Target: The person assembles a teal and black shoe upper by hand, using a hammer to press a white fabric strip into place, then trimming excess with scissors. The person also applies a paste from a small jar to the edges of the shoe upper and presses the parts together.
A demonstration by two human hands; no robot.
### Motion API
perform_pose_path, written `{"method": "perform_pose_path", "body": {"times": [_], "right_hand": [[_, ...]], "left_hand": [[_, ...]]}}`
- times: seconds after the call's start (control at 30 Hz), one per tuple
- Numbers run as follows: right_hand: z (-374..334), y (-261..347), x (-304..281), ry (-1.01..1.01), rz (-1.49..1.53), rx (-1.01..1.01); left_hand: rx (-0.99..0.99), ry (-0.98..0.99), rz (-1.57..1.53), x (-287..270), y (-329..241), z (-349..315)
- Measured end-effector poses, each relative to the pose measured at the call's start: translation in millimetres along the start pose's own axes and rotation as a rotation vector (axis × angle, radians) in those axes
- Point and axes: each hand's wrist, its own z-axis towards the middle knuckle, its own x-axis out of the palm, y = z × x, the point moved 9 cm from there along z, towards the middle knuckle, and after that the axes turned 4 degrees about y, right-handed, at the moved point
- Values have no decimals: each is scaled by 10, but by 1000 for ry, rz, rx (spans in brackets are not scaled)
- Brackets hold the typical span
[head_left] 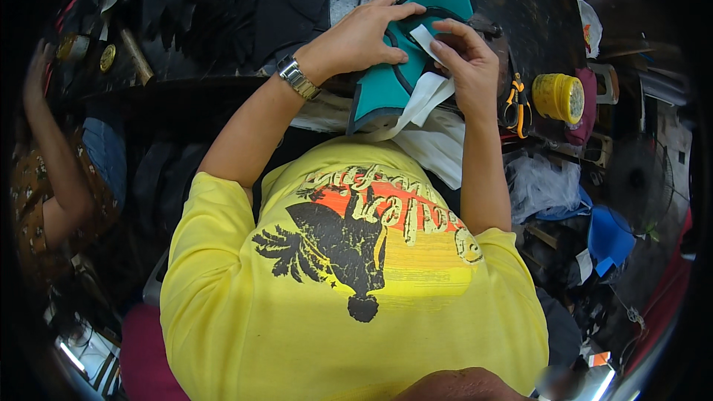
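A teal fabric piece point(385, 90) with black edging lies slantwise at the near edge of the dark table, pointed at its far end. My left hand point(360, 38) holds it from the left, thumb and index finger apart on its face; its other fingers are partly hidden. Between the thumb and fingers of my right hand point(469, 59) is a white strip point(425, 39), its end against a black-edged part of the teal piece. A longer length of the white strip point(427, 96) hangs below my right hand toward my lap.
Orange-handled pliers point(518, 104) and a yellow tub point(558, 98) stand to the right. Black fabric pieces point(293, 22) cover the table's left side, near a roll of tape point(108, 57) and a wooden stick point(137, 56). Another person's arm point(63, 156) is at far left.
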Motion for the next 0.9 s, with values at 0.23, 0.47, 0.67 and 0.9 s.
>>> {"method": "perform_pose_path", "body": {"times": [0.23,0.47,0.67,0.9], "right_hand": [[173,-62,93,77,-96,-27],[199,-85,117,83,-121,-42],[244,-21,179,45,-397,-88],[256,4,207,22,-545,-95]], "left_hand": [[-16,-2,14,-15,36,-4],[-12,3,33,-20,21,4],[20,-17,49,-20,-63,-4],[-3,-93,107,-97,-151,-105]]}}
